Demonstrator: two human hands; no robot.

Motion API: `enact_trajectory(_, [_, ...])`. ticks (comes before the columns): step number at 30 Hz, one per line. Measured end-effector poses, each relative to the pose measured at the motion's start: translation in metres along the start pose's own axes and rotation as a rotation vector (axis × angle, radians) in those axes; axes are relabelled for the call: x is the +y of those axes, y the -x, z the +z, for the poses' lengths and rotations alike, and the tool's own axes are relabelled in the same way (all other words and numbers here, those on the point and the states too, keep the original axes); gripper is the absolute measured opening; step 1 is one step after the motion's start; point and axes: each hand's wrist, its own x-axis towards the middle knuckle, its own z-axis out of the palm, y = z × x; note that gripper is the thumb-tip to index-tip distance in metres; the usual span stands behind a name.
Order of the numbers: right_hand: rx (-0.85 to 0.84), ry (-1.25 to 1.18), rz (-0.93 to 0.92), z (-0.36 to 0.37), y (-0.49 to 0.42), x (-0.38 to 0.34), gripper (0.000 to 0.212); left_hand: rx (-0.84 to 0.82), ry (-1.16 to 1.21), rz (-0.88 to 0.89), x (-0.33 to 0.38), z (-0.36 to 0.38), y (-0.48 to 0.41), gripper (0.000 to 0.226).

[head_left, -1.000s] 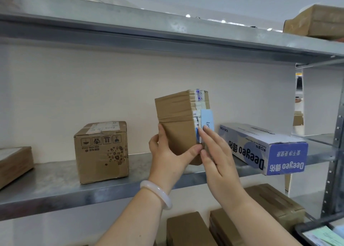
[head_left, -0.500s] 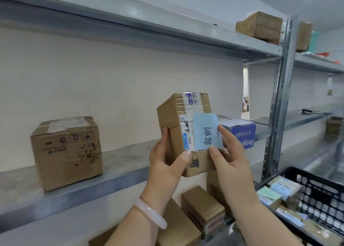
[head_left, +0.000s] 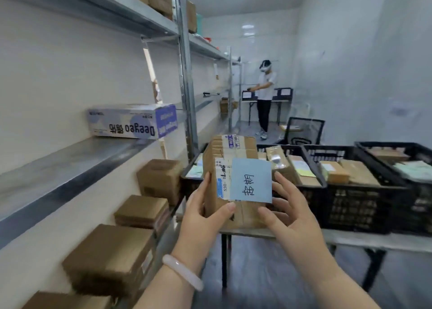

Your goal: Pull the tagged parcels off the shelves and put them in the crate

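Note:
I hold a brown cardboard parcel (head_left: pixel 243 215) upright in front of me, off the shelf. A light blue tag (head_left: pixel 251 180) with handwritten characters is stuck on its front. My left hand (head_left: pixel 205 212) grips its left side, thumb on the front. My right hand (head_left: pixel 287 212) cups its right side, thumb at the lower front. Behind the parcel stands a black plastic crate (head_left: pixel 311 191) on a table, holding several parcels.
Metal shelving (head_left: pixel 77 159) runs along the left with a white and blue Deeyeo box (head_left: pixel 131 124); brown boxes (head_left: pixel 112 259) sit on the lower shelf. More black crates (head_left: pixel 364 196) line the table to the right. A person (head_left: pixel 265 98) stands at the far end near a chair (head_left: pixel 304 131).
I have turned right, away from the shelf, carrying the parcel in both hands. The crates and the room's far end have come into view.

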Motion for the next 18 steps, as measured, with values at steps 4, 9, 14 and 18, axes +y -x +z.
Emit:
enact_trajectory(4, [0.176,0.244,0.118,-0.082,0.078,-0.005,0.071,-0.239,0.129,-0.151,-0.027,0.075,0.037,0.089])
enact_trajectory(9, [0.407,0.460,0.221,-0.177,0.170,-0.029,0.072,-0.515,0.225,-0.250,-0.027,0.183,0.086,0.073])
enact_trajectory(14, [0.520,0.646,0.323,-0.244,0.244,-0.069,0.082,-0.767,0.264,-0.315,-0.014,0.274,0.146,0.074])
enact_trajectory(18, [0.659,0.697,0.389,-0.295,0.304,-0.102,0.087,-0.943,0.250,-0.333,0.001,0.347,0.198,0.079])
